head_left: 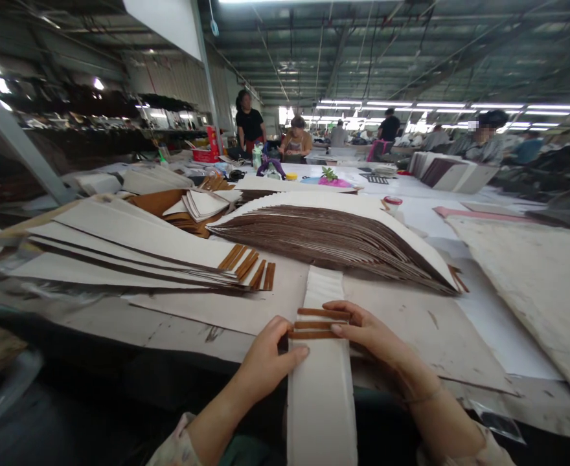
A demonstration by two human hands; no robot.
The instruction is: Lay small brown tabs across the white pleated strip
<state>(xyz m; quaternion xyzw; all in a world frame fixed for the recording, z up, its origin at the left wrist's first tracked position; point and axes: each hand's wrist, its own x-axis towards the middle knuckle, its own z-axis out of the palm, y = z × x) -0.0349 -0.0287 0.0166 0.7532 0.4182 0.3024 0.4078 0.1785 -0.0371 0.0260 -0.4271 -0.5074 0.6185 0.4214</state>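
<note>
A long white strip of sheet material [320, 401] runs from the table's near edge towards me. Three narrow brown strips [320, 325] lie across it, roughly parallel. My left hand [273, 356] grips the strip's left edge, thumb on top and fingers bent at the ends of the brown strips. My right hand [363, 330] is closed over their right ends, with the thumb on the middle one and the forefinger along the farthest. Its other fingers are partly hidden. Beyond the hands, a fanned stack of white sheets with brown undersides [324, 236] arches on the table.
On the left lies a spread of white panels [134, 239] with brown strips [249, 264] at their ends. A pale slab [532, 285] covers the right side. A red basket [206, 155] and a small plant [329, 173] stand farther back. Several people work beyond.
</note>
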